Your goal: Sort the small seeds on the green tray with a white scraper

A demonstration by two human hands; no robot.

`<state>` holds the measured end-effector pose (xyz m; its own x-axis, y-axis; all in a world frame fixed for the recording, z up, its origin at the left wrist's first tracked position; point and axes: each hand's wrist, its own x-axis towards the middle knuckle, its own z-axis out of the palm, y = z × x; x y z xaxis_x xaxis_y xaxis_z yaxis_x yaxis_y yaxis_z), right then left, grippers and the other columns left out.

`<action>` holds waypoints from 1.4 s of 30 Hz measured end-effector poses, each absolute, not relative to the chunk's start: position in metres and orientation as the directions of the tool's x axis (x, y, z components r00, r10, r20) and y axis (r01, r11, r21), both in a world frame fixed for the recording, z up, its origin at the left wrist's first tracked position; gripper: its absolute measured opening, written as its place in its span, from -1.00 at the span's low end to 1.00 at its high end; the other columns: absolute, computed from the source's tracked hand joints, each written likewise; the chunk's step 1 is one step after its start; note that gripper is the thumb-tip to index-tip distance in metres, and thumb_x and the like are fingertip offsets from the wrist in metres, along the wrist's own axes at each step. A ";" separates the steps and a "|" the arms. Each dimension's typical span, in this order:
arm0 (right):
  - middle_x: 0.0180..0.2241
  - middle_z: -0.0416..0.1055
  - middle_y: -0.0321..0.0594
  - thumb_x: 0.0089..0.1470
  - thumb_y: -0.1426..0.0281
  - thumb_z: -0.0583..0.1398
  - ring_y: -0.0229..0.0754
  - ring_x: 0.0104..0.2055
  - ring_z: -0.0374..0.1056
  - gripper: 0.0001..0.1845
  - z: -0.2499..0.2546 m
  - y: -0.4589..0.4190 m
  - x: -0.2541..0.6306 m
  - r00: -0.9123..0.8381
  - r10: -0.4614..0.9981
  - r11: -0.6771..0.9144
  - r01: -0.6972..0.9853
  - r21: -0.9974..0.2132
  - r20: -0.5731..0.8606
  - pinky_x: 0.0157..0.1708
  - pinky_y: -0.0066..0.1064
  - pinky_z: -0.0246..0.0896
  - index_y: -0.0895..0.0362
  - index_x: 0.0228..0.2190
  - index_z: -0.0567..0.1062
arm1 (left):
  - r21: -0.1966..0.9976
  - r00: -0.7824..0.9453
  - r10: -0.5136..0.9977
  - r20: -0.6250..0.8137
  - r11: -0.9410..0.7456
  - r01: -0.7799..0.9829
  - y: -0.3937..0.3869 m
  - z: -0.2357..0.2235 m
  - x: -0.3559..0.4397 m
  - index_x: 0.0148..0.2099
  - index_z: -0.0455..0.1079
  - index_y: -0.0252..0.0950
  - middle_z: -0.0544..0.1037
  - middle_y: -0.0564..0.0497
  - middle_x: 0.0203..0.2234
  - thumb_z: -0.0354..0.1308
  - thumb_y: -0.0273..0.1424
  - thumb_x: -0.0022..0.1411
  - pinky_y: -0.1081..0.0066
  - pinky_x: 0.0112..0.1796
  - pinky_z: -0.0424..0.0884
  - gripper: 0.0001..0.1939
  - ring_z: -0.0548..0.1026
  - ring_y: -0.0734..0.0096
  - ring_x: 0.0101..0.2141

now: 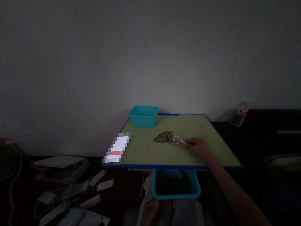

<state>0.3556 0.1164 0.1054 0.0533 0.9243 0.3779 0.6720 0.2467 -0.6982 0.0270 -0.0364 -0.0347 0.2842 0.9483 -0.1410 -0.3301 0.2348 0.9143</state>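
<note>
My right hand (197, 146) pinches one end of a pale, flat strip (178, 139) whose kind I cannot make out. The strip's far end lies at the right side of a pile of small dark grains (164, 137) on the pale green tabletop (170, 156). Below the table's front edge, a turquoise plastic basin (177, 196) rests over my lap with a dark mass inside. My left hand (149, 211) is just below that basin's near rim, fingers curled and in shadow; what they hold, if anything, is hidden.
Another turquoise basin (144, 120) stands at the table's back left. A pixelated phone-like screen (117, 148) lies at the left edge, near a few pale bits (145, 149). Cables and white adapters (91, 201) clutter the left. A bottle (240, 114) leans by the wall.
</note>
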 end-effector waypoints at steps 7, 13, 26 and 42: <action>-0.34 0.65 -0.15 -0.01 0.28 0.30 -0.03 -0.31 0.56 -0.76 0.104 0.116 0.356 0.050 0.922 0.259 0.656 -0.709 0.384 -0.28 -0.30 0.41 0.06 -0.29 0.71 | 0.907 0.282 0.952 -0.120 0.220 -0.359 -0.034 -0.045 0.027 -0.40 0.66 -0.31 0.66 -0.09 -0.52 0.27 0.11 0.08 0.40 -0.44 0.33 -0.47 0.47 0.33 -0.52; -0.33 0.65 -0.15 -0.02 0.30 0.31 -0.04 -0.31 0.56 -0.77 0.105 0.116 0.355 0.056 0.930 0.233 0.673 -0.702 0.362 -0.27 -0.30 0.42 0.06 -0.29 0.71 | 0.909 0.298 0.946 -0.131 0.234 -0.346 -0.035 -0.035 0.027 -0.40 0.67 -0.29 0.67 -0.09 -0.52 0.27 0.12 0.08 0.36 -0.40 0.35 -0.47 0.50 0.27 -0.49; -0.32 0.66 -0.19 -0.03 0.28 0.31 -0.03 -0.28 0.57 -0.79 0.106 0.116 0.355 0.115 0.920 0.206 0.671 -0.712 0.374 -0.22 -0.27 0.45 0.02 -0.32 0.71 | 0.882 0.263 0.948 -0.179 0.273 -0.384 -0.035 -0.030 0.031 -0.44 0.65 -0.31 0.66 -0.12 -0.54 0.28 0.13 0.05 0.37 -0.47 0.32 -0.45 0.48 0.26 -0.53; -0.31 0.66 -0.18 -0.03 0.35 0.31 -0.02 -0.27 0.57 -0.80 0.104 0.117 0.356 0.111 0.917 0.203 0.697 -0.688 0.383 -0.20 -0.25 0.45 0.01 -0.30 0.71 | 0.853 0.262 0.945 -0.196 0.296 -0.431 -0.036 -0.031 0.031 -0.41 0.66 -0.34 0.66 -0.09 -0.53 0.29 0.08 0.10 0.39 -0.44 0.33 -0.48 0.49 0.31 -0.51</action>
<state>0.3557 0.1173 0.1036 0.1112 0.9169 0.3834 0.6967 0.2032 -0.6880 0.0314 -0.0364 -0.0308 0.2624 0.9449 -0.1957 -0.4305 0.2962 0.8526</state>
